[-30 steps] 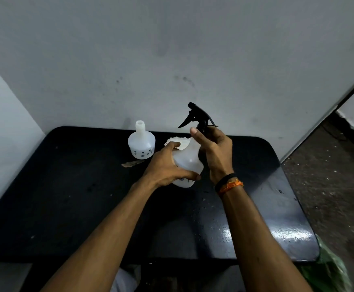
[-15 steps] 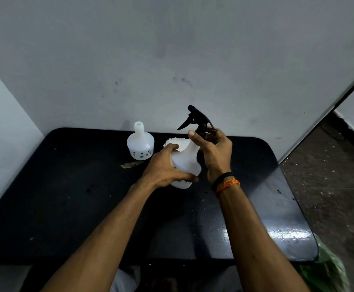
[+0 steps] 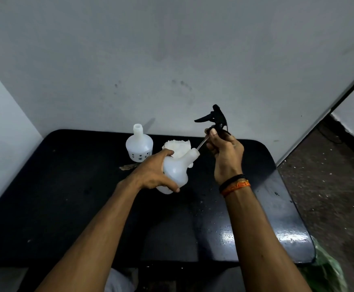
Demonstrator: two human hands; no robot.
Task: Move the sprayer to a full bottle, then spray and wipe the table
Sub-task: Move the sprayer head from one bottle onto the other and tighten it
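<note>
Over at the left of the black table, a second white bottle stood upright with its neck bare, waiting. Just right of it lay a crumpled white cloth, untouched. The left hand gripped the tilted bottle around its body, held above the tabletop. The right hand pinched the black sprayer, lifted clear of the neck, its dip tube running down into the opening. So the sprayer looked unscrewed; seating it on the other bottle, spraying and wiping all seemed left.
</note>
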